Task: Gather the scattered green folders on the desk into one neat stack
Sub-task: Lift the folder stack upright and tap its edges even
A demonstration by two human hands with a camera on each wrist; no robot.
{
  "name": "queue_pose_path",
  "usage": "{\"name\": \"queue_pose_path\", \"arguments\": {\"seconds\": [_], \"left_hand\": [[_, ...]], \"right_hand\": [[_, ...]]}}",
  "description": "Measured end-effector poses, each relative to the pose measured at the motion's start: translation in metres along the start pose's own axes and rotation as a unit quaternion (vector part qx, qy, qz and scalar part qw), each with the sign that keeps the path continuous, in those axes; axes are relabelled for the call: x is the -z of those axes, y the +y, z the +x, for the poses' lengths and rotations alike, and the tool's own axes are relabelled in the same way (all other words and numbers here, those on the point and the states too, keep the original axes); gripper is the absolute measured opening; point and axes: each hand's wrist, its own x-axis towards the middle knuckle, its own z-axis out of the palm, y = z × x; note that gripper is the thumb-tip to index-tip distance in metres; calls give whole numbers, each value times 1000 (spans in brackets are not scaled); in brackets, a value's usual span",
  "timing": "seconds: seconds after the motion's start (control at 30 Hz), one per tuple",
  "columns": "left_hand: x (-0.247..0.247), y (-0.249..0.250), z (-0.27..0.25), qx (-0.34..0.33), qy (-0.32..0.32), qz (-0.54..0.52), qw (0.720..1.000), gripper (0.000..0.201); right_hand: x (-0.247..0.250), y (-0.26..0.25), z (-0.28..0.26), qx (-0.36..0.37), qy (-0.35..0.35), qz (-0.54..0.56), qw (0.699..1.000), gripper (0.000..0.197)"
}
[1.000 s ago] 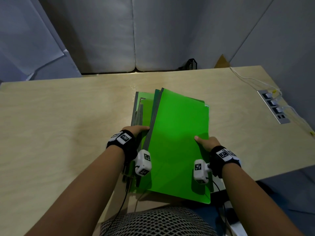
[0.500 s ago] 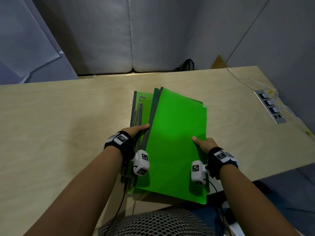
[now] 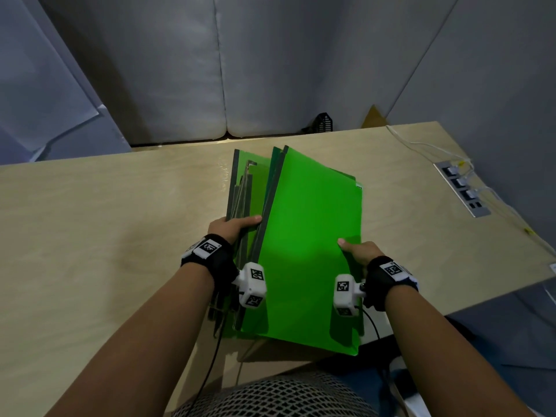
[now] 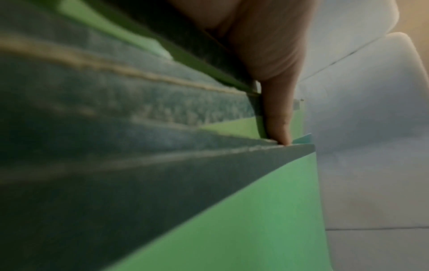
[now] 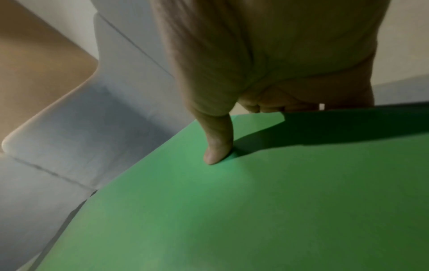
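Several green folders (image 3: 310, 236) are bunched together and tilted up off the wooden desk (image 3: 105, 236), fanned apart at their left spines. My left hand (image 3: 233, 225) grips the left edges of the bunch, thumb on top across the spines (image 4: 276, 117). My right hand (image 3: 358, 251) holds the right edge of the top folder (image 5: 232, 210), its thumb pressed on the green cover and the fingers tucked beneath. The near corner of the bunch juts past the desk's front edge.
A power strip (image 3: 463, 189) with white plugs and cables is set into the desk at the right. Grey padded panels (image 3: 270, 70) stand behind the desk. A mesh chair back (image 3: 276, 395) sits below the front edge.
The bunch of folders and both hands have shifted slightly to the left and away from me; the grips are unchanged.
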Motion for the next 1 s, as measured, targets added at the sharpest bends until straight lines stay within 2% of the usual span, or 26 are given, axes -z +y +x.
{"name": "queue_pose_path", "arguments": {"seconds": [0.13,0.3,0.33,0.43,0.47,0.53,0.63,0.77,0.93,1.0], "left_hand": [[-1,22,-11,-108,-7,-29,994,45],[12,49,-19,-188,-34,-67,979,43],[17,52,-20,-200,-37,-74,976,41],[34,59,-22,-234,-56,-78,968,35],[41,62,-22,-238,-67,-72,966,32],[51,65,-21,-241,-94,-61,964,29],[60,67,-19,-231,-120,-45,965,40],[57,67,-22,-236,-97,-56,965,37],[61,61,-23,-246,-91,-82,962,32],[65,58,-24,-262,-105,-74,956,35]], "right_hand": [[10,-19,-4,36,23,114,993,77],[48,-54,-22,154,116,193,962,81],[60,-59,-24,176,137,201,954,76],[93,-66,-35,227,190,251,922,38],[104,-67,-38,234,207,264,912,34],[120,-68,-43,237,249,270,900,38],[132,-71,-48,236,289,266,889,39],[138,-73,-52,212,337,273,876,35],[134,-75,-58,143,440,290,838,51],[134,-81,-62,143,442,313,828,54]]}}
